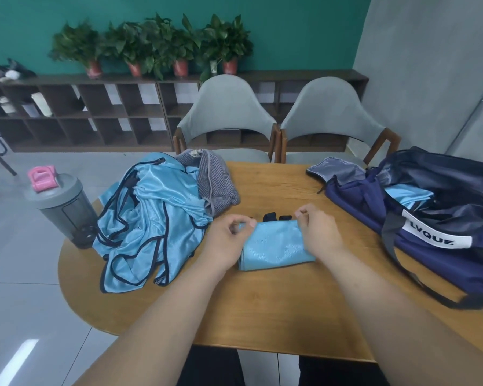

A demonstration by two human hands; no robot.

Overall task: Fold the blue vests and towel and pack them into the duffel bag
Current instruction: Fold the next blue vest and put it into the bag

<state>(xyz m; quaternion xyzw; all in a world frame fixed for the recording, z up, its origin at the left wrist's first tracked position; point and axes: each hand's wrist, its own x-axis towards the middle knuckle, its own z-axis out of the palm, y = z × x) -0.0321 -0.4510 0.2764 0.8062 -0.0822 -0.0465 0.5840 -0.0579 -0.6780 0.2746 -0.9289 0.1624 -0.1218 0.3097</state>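
Note:
A folded blue vest (273,246) lies on the wooden table (262,307) in front of me. My left hand (229,238) pinches its upper left corner with curled fingers. My right hand (318,232) grips its upper right edge. A heap of unfolded blue vests (151,218) with dark trim lies to the left. A grey striped towel (212,182) is bunched behind that heap. The open navy duffel bag (435,218) stands on the right, with a folded blue vest (410,197) inside it.
A grey shaker bottle (64,210) with a pink cap stands at the table's left edge. Two grey chairs (226,115) are pushed in at the far side. A shelf with potted plants (156,45) lines the green wall.

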